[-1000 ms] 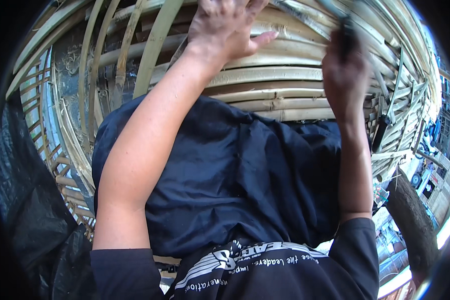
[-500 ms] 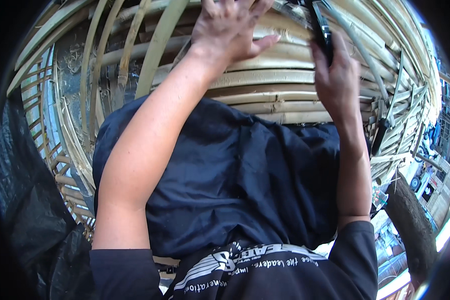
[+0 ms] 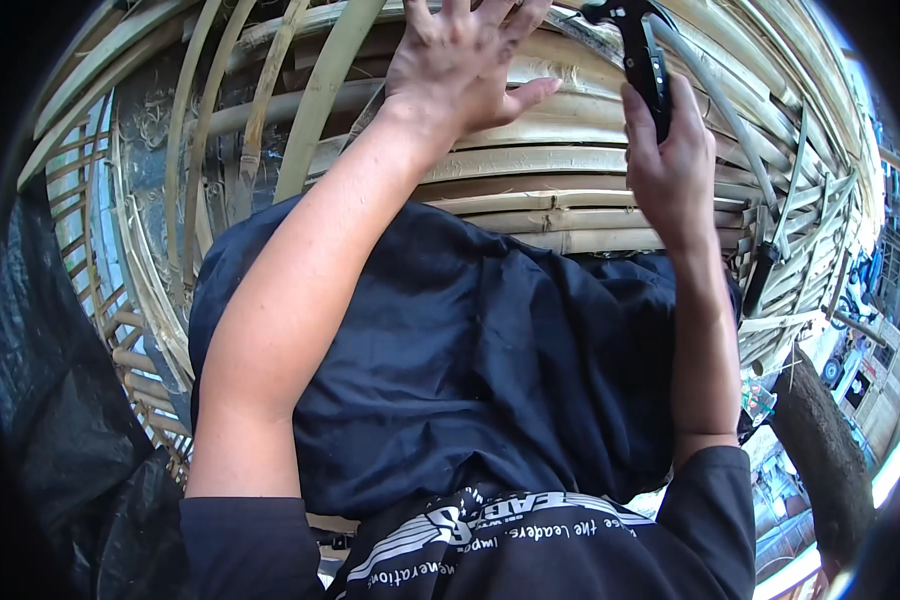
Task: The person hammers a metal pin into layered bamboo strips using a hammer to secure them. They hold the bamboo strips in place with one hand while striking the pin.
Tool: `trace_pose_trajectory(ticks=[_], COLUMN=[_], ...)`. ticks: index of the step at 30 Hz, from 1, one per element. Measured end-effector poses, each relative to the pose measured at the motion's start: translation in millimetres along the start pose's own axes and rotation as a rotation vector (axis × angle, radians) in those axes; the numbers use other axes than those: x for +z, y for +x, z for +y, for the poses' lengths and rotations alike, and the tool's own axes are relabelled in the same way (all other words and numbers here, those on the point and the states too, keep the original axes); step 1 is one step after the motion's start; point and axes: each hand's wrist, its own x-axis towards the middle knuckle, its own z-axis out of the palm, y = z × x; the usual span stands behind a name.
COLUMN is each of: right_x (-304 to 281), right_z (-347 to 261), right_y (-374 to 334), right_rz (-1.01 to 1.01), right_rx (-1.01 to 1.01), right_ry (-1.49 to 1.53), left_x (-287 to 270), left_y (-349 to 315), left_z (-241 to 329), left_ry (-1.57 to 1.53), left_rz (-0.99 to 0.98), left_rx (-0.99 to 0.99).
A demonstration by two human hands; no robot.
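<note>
My left hand (image 3: 465,65) lies flat, fingers spread, on the pale bamboo slats (image 3: 530,160) of a woven frame at the top middle. My right hand (image 3: 670,165) grips the black handle of a hammer (image 3: 642,50) raised above the slats at the upper right, its head near the top edge. A dark blue cloth (image 3: 470,370) covers my lap below both forearms.
Curved bamboo strips (image 3: 210,170) form the frame's wall on the left. Black plastic sheeting (image 3: 60,430) hangs at the lower left. A dark tree trunk (image 3: 830,470) and distant ground with small objects show at the lower right, beyond the frame's edge.
My right hand has risen and tipped the hammer upward and to the left, its head now near the top edge. My left hand stays pressed on the slats.
</note>
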Motion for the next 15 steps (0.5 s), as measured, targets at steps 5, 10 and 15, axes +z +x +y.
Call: trace_pose_trajectory(ticks=[5, 10, 15], right_x=[-2.9, -2.2, 1.6], right_z=[-13.9, -23.9, -18.9], right_y=[-9.1, -16.1, -7.8], right_rz=[0.243, 0.205, -0.028], right_rx=[0.265, 0.347, 0.244], right_ry=[0.392, 0.508, 0.143], left_x=[5.2, 1.9, -3.2], left_y=[-0.1, -2.8, -1.2], left_z=[-0.1, 2.1, -0.5], left_ry=[0.018, -0.029, 0.005], left_rz=[0.003, -0.025, -0.085], left_rx=[-0.002, -0.003, -0.011])
